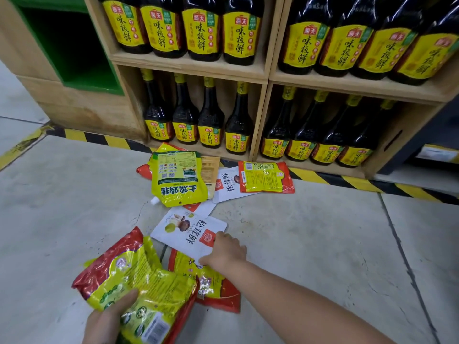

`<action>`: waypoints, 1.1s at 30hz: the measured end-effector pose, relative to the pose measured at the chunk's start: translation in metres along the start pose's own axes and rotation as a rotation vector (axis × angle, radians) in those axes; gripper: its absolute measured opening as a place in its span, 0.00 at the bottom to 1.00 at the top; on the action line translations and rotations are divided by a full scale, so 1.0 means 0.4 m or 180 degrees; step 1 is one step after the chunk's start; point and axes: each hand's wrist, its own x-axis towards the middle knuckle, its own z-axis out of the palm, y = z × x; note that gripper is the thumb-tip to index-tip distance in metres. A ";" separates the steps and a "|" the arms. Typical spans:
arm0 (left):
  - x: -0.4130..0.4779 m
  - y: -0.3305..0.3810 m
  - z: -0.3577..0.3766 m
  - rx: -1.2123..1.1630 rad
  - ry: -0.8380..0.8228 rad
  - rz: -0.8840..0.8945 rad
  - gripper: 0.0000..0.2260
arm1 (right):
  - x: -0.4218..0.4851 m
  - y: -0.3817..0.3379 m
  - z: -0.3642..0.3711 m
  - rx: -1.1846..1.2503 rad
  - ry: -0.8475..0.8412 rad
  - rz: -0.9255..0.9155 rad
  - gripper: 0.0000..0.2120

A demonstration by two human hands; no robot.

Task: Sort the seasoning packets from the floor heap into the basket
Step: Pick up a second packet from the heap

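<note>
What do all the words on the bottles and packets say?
"海天": red badge on each soy sauce bottle.
"味极鲜": the bottles' yellow labels.
"松茸鲜": white packet the right hand grips; also the farther white packet.
"土鸡鸡精": yellow spouted pouch, upside down.
Too small or blurred: all fine print, and the red-and-yellow packets the left hand holds.

The red-and-yellow packets (pixel 139 276) are crinkled plastic film, very glossy, with streaks of glare. The white pouch (pixel 188 232) looks smoother, with a softer sheen. The floor (pixel 310 232) is matt grey concrete, scuffed and hairline-cracked. The shelf (pixel 188 68) is bare pale wood with visible grain. Its bottles (pixel 211 115) are dark and shiny.
</note>
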 end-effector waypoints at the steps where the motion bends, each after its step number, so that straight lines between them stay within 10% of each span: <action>1: 0.004 -0.005 -0.002 0.0007 -0.0039 -0.0008 0.20 | 0.003 -0.004 0.004 -0.0271 0.0054 -0.0028 0.35; 11: 0.056 -0.055 -0.018 0.0025 0.0049 -0.0403 0.53 | -0.003 0.025 0.019 -0.0101 0.0310 -0.0201 0.19; 20: 0.040 -0.043 0.005 -0.0330 -0.0011 -0.0496 0.35 | 0.004 0.025 0.030 0.1019 0.0068 0.0312 0.13; 29: 0.079 -0.081 0.009 -0.0262 -0.0121 -0.0438 0.49 | -0.006 0.000 0.026 0.1037 -0.0092 0.0263 0.24; 33: 0.075 -0.070 0.001 -0.0260 -0.0174 -0.0484 0.57 | -0.017 -0.005 0.001 0.1243 0.0101 0.0176 0.11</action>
